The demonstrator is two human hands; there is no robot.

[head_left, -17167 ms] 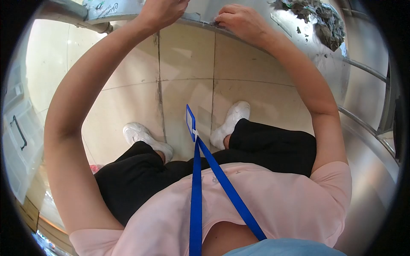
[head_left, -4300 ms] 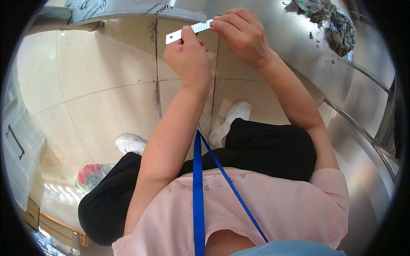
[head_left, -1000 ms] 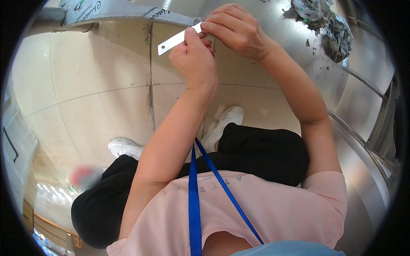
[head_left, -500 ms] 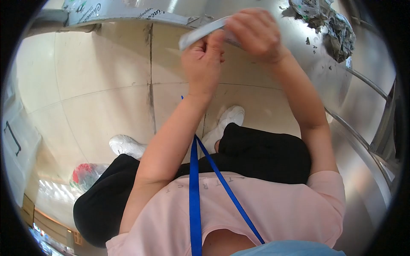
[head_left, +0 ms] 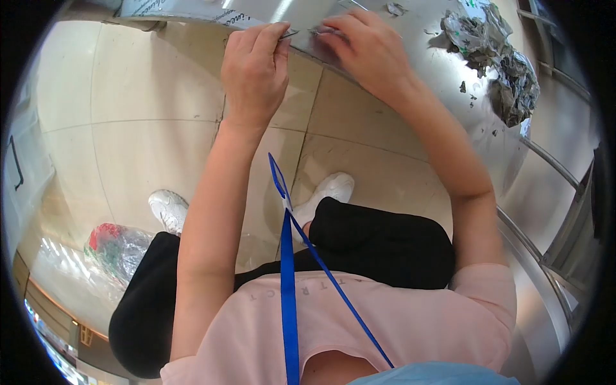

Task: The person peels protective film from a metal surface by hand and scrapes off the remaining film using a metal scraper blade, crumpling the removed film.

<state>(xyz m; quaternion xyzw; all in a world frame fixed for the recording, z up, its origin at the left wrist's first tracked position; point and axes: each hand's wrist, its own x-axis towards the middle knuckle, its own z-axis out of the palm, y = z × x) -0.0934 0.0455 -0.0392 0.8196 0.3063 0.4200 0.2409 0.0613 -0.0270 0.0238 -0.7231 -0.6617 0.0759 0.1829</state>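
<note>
A shiny metal panel [head_left: 410, 77] spans the top of the view, with printed protective film [head_left: 221, 14] along its left front edge. My left hand [head_left: 255, 70] is at that edge, thumb and fingers pinched on a thin, dark-edged bit of the film. To its right, my right hand [head_left: 375, 54] is bent over the panel's edge. Its fingertips are blurred and curled toward a small greyish piece that I cannot make out. A pale thin strip [head_left: 353, 5] lies beyond my right fingers, partly cut off by the frame.
Crumpled grey film [head_left: 478, 42] is heaped on the panel's right side, with small scraps around it. Metal rails [head_left: 555, 157] run along the right. A clear plastic bag [head_left: 119, 247] with something red and green lies by my left leg. A blue lanyard [head_left: 289, 295] hangs from my neck.
The whitish strip between my hands is no longer in them. My left hand has moved left and up to the panel's edge; my right hand has moved down slightly, and the hands are farther apart.
</note>
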